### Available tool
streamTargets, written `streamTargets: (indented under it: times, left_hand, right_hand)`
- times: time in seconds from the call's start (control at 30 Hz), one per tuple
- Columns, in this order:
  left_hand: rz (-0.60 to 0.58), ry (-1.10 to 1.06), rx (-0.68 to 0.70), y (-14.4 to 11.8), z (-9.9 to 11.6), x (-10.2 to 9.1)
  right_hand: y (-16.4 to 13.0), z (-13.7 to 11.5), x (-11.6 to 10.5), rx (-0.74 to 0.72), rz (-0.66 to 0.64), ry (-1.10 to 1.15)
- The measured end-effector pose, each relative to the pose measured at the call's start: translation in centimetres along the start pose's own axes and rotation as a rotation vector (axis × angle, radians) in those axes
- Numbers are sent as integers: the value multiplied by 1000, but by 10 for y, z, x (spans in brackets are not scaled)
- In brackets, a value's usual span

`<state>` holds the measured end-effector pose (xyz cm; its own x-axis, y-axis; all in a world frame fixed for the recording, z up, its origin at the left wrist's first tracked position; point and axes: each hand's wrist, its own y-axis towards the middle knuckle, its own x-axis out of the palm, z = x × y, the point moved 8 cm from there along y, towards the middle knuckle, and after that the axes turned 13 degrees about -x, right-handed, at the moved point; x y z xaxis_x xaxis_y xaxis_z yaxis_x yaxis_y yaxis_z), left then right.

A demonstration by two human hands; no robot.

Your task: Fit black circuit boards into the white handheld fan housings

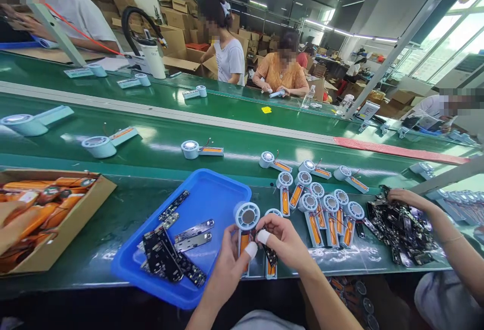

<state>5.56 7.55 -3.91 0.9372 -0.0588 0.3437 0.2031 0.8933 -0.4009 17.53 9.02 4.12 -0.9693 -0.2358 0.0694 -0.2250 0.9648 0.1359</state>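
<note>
My left hand (226, 267) is closed around a light-blue handheld fan (247, 215), its round head up and an orange battery (245, 240) showing in the open handle. My right hand (285, 241) pinches a dark circuit board (270, 255) close beside that handle. White covers wrap both thumbs, which nearly meet at the fan's neck; the small parts between the fingertips are hidden. Just behind the right hand lies another fan, partly covered. To the left, a blue tray (223, 188) holds several loose circuit boards (161, 254).
Several open fans (310, 203) lie right of my hands. Farther right, a co-worker's hand (406, 198) touches a heap of circuit boards (401, 229). A cardboard box (71, 224) of orange batteries stands left. More fans rest on the green conveyor (162, 143); other people sit beyond.
</note>
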Motion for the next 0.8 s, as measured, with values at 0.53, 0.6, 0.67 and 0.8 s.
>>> streamTargets:
  times: [0.53, 0.6, 0.67, 0.8]
  left_hand:
    - [281, 189, 104, 2, 14, -19]
    - [283, 168, 92, -1, 21, -19]
    - [251, 144, 52, -3, 25, -16]
    - [137, -14, -71, -4, 25, -9]
  right_hand:
    - [1, -13, 4, 41, -448, -1358]
    - [-2, -15, 19, -48, -611, -1338]
    - [-6, -19, 33, -175, -705, -1203]
    - [-4, -14, 40, -201, -631, -770]
